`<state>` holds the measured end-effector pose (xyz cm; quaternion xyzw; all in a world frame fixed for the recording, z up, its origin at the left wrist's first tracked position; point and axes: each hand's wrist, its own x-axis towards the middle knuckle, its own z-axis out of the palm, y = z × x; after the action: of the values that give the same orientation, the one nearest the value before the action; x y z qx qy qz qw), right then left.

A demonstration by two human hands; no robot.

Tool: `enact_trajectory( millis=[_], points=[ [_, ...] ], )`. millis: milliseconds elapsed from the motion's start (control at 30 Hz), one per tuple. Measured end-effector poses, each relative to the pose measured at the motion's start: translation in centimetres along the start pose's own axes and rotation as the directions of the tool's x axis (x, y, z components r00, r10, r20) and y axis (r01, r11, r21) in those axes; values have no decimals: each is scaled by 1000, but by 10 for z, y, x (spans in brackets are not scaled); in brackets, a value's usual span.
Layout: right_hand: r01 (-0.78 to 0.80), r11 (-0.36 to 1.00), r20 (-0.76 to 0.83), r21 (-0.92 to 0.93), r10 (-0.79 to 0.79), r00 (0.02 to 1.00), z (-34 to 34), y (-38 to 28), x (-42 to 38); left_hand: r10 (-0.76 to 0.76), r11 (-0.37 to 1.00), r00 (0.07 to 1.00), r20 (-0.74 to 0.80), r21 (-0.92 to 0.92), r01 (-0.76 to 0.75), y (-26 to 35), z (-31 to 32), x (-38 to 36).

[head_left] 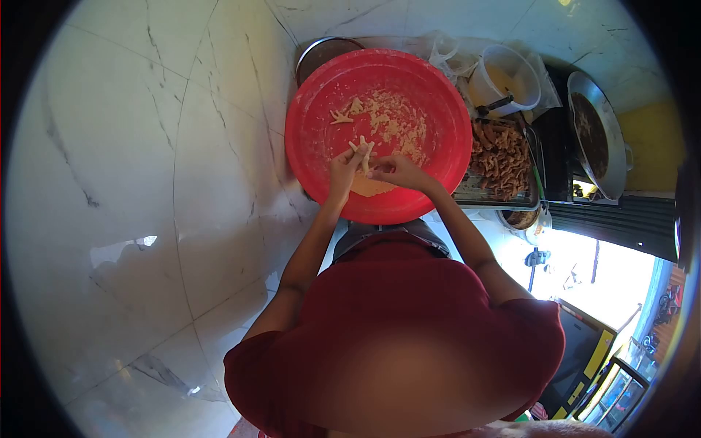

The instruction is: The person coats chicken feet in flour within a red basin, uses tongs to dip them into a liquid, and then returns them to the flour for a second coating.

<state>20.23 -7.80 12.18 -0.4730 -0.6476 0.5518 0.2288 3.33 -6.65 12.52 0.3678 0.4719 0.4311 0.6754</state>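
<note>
Over the near part of a large red basin (303, 120), both of my hands are at a pale, flour-coated chicken foot (364, 150). My left hand (344, 172) is closed around it, its toes pointing up and away from me. From the right, my right hand (401, 173) pinches the foot's lower end, the fingertips partly hidden. Another coated chicken foot (341, 117) lies in the basin toward the left, with a small pale piece beside it. Clumpy flour (398, 124) covers the basin's middle, and smoother flour (371, 187) lies just under my hands.
Right of the basin stands a tray (467, 196) heaped with browned fried pieces (502, 157). Behind it is a translucent bucket (531, 91) of yellowish liquid with a dark-handled utensil. A wok (619, 139) of dark oil sits farther right. A tiled wall (124, 146) rises at left.
</note>
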Motion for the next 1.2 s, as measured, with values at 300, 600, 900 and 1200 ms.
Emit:
enact_trajectory(
  millis=[300, 600, 900, 1200],
  points=[
    [76, 990, -60, 123, -69, 996, 14, 20, 14, 182, 971, 974, 137, 132, -200, -3, -8, 13],
    [16, 980, -19, 198, -12, 1000, 14, 21, 12, 356, 893, 930, 89, 261, -367, -2, -6, 8],
    [-37, 999, 82, 20, 35, 996, 9, 26, 15, 346, 870, 935, 80, 346, -351, -5, -15, 4],
    [106, 976, 7, 190, -109, 994, 26, 37, 29, 280, 891, 958, 55, 357, -281, -19, -31, 14]
  ],
)
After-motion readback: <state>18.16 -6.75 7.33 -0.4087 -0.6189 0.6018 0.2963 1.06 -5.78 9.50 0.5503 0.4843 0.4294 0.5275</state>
